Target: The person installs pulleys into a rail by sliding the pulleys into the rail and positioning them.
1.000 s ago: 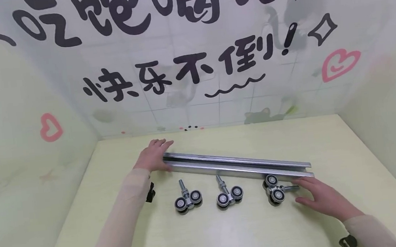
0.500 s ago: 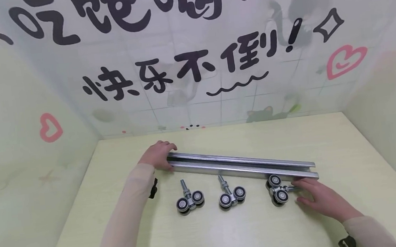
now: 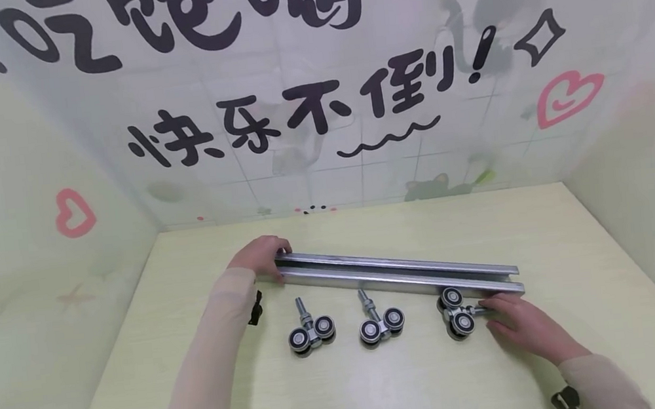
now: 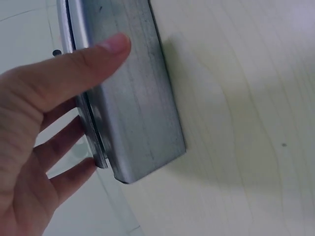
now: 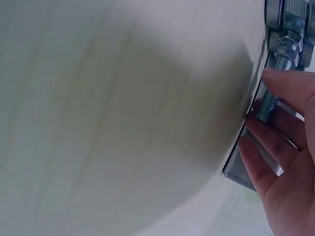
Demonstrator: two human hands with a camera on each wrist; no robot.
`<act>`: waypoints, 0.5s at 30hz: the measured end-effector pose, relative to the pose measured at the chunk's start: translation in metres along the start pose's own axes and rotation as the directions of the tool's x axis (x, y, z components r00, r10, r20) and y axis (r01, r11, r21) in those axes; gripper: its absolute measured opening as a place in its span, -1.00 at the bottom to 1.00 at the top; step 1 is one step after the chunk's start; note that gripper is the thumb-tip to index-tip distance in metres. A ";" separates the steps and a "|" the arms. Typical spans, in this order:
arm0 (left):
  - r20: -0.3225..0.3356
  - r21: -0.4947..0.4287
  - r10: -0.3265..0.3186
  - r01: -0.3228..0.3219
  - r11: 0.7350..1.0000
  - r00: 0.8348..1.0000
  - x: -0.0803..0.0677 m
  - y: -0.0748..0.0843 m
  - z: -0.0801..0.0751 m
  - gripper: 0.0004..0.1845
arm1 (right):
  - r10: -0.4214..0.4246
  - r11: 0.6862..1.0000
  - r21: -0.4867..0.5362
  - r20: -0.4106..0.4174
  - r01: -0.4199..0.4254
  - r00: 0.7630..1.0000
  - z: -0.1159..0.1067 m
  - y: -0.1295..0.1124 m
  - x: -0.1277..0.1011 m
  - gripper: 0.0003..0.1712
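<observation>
A long grey metal channel rail [image 3: 399,275] lies slantwise across the pale yellow table [image 3: 381,390]. My left hand [image 3: 270,257] grips its left end. In the left wrist view the thumb [image 4: 98,56] lies over the rail [image 4: 133,98] and the fingers curl behind it. Three wheeled roller trolleys with threaded bolts sit in front of the rail: left [image 3: 312,331], middle [image 3: 382,323] and right [image 3: 455,314]. My right hand [image 3: 495,317] pinches the right trolley's bolt [image 5: 269,105] between thumb and fingers, just below the rail's right end [image 5: 241,172].
Pale walls with black lettering and pink hearts close in the table at the back, left and right. Black wrist-strap clips show at my left forearm [image 3: 254,308] and right forearm [image 3: 565,400]. Bare tabletop stretches in front of the trolleys.
My left fingers went from lying flat to curling over the rail's end. My right hand slid left to the right trolley and closed on its bolt.
</observation>
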State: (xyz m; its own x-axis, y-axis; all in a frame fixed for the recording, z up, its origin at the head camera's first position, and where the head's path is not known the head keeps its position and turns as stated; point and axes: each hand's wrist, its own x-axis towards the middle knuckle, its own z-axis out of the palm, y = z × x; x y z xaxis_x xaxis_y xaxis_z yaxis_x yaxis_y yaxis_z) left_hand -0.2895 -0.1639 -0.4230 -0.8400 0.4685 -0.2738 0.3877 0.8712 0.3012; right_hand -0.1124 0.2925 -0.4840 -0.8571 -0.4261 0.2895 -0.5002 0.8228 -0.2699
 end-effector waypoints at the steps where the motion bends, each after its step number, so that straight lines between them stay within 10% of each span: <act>1: -0.002 -0.003 -0.008 0.008 1.000 1.000 -0.001 0.000 0.000 -0.34 | -0.018 1.000 -0.010 -0.021 0.018 1.000 0.002 0.000 0.001 -0.58; 15: -0.026 -0.107 -0.123 0.120 0.987 0.992 -0.002 0.003 0.003 -0.30 | -0.046 0.999 -0.036 -0.167 0.041 0.985 0.012 0.000 0.005 -0.65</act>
State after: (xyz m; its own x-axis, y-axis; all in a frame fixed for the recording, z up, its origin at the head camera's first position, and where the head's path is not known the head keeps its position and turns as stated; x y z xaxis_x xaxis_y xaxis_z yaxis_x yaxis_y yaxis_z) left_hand -0.2857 -0.1620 -0.4246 -0.8908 0.3536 -0.2853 0.2415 0.9004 0.3620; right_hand -0.1179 0.2858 -0.4933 -0.8006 -0.3948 0.4506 -0.5298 0.8178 -0.2248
